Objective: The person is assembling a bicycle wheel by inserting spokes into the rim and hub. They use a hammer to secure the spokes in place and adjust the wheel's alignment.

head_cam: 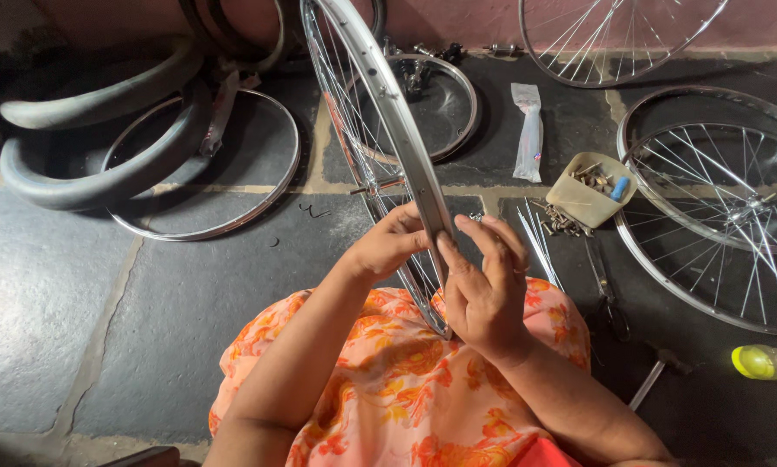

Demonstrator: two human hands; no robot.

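gripping the upright wheel rim (403, 130), left hand (388, 246) and right hand (485, 290) curl closed.

**Stone floor under a pink wall**

Dark grey stone slabs (51, 303) with pale joints make up the floor. Beyond the floor's far edge rises a dull pink wall (466, 22). Soft, even light falls across the floor.

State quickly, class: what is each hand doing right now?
Left hand: closed on the bicycle wheel rim.
Right hand: fingers curled against the same rim; a full grip cannot be told.
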